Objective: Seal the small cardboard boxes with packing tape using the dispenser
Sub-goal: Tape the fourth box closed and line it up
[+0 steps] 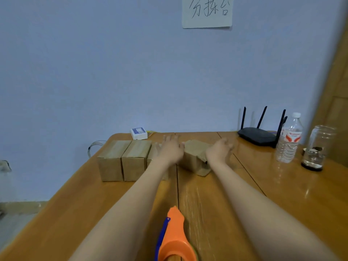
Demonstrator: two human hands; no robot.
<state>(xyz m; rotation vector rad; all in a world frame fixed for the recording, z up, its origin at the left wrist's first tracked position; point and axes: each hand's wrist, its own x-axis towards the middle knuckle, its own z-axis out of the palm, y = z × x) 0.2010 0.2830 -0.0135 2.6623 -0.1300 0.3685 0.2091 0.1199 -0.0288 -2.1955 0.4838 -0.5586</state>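
Tape dispenser: the orange tape dispenser [174, 240] with a blue blade guard lies at 6 o'clock, nearest the viewer, on the wooden surface [216, 213] between the two forearms; no hand touches it.

Left hand: the left hand [172, 147] reaches out at about 12 o'clock, fingers straight and spread, palm down, over a box that it mostly hides; blur keeps me from telling whether it presses on that box.

Right hand: the right hand [219, 148] is just right of centre, at the right side of the loose box; the fingers look loosely bent, but motion blur hides whether they grip it.

Hands together: well apart from each other, with the loose box between them.

Loose box: a small cardboard box [194, 157], turned at an angle, with a flap hanging open on its near right end.

Row of boxes: two closed cardboard boxes [124, 159] stand touching side by side at 11 o'clock, and a third box [151, 152] next to them shows only partly behind the left wrist.

Far edge: a small white device [139, 133] at 12 o'clock by the wall.

Far right: a black router [258, 135] with upright antennas at 1 o'clock, then a clear water bottle [289, 140] and a glass jar [316, 147] at 2 o'clock.

Wall: a paper sign [206, 12] with handwriting hangs high above.
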